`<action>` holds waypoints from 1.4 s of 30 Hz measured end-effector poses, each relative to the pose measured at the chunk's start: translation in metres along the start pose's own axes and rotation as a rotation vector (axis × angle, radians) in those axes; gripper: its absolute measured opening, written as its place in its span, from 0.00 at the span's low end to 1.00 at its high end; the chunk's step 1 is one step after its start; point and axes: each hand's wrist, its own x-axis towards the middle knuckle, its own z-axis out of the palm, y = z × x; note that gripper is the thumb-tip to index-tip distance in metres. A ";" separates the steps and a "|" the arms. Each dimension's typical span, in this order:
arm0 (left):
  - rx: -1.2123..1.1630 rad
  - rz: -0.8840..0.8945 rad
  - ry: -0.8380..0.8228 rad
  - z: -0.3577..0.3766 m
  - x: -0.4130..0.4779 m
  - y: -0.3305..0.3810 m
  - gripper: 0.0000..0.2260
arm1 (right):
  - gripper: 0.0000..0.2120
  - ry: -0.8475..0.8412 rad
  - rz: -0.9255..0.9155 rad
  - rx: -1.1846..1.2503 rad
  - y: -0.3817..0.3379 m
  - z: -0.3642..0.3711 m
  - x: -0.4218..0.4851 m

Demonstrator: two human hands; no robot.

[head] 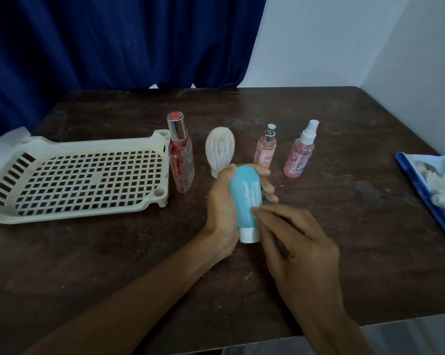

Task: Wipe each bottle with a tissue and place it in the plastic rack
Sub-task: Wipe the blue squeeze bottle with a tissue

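Head view: my left fingers (266, 190) grip the blue bottle (244, 198); right fingers (270, 213) pinch a tissue scrap (255, 207) against it. Rubbing hard, I may slip it into the bottles (265, 152) just beyond. The rack (88, 175) sits left.

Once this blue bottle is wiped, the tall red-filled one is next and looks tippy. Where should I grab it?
Grip the tall bottle around its clear mid-body, below the silver cap, coming from the near side. It stands upright and narrow; the rack crowds its left and the white ribbed bottle stands at its right, so front access looks freest.
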 end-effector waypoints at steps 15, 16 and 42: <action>0.049 0.037 0.015 -0.004 0.003 0.002 0.23 | 0.10 -0.041 -0.014 0.010 -0.004 0.001 -0.001; 0.055 0.043 0.011 -0.004 0.003 0.001 0.23 | 0.10 -0.036 -0.004 0.013 -0.002 0.000 -0.001; 0.115 0.114 0.001 -0.004 0.005 -0.003 0.21 | 0.12 0.016 -0.077 -0.028 -0.003 0.007 0.016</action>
